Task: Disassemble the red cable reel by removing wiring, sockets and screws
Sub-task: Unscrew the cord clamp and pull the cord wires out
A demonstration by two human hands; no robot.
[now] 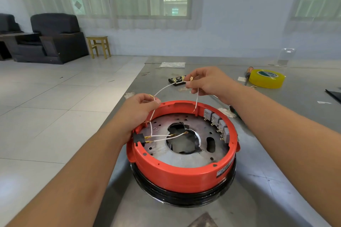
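The red cable reel (177,173) lies open on the steel table, black cable wound round its base. My left hand (140,108) pinches a white wire (166,87) with brass terminals above the reel's left rim. My right hand (208,83) pinches the same wire's other end, higher and further back, and a short white strand hangs from it. Two more white wires (166,137) run from a black switch (138,138) on the left wall across the metal plate. Several grey sockets (217,123) line the right inner wall.
A yellow tape roll (265,78) and a screwdriver (248,74) lie at the back right. A small black part (176,80) sits behind my hands, a green-handled tool (233,109) just right of the reel. The table's left edge (129,86) drops to a tiled floor.
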